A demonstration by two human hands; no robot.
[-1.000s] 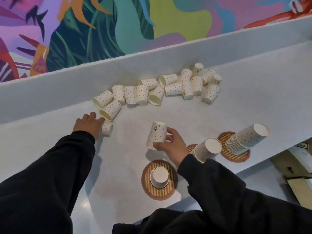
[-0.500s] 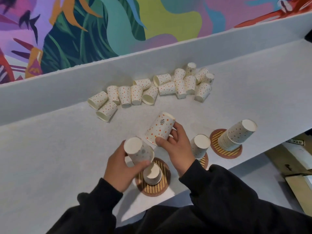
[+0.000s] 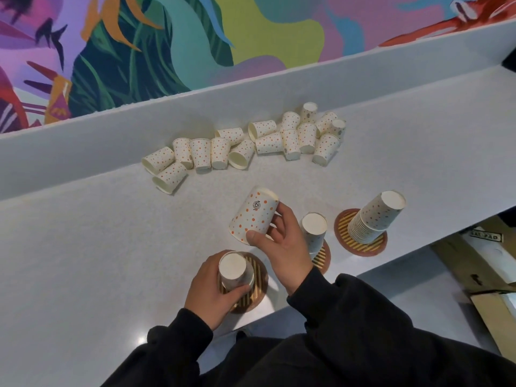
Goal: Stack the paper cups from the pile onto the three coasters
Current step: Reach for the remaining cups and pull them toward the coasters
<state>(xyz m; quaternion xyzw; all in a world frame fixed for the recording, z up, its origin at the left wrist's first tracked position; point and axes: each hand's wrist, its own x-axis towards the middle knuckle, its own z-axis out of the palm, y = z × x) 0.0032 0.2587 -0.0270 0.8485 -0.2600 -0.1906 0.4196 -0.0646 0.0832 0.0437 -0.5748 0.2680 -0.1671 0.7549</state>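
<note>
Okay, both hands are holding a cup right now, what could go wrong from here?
The right hand, holding a tilted cup, is close beside the short middle stack; its wrist could knock that over. The tall stack looks tilted, so more cups may topple it. The left hand grips an inverted cup on the coaster near the counter edge; it might slide.

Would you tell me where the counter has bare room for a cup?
Bare counter lies left of the left hand and right of the cup pile. It is crowded at the front edge, around the right hand and the coasters.
</note>
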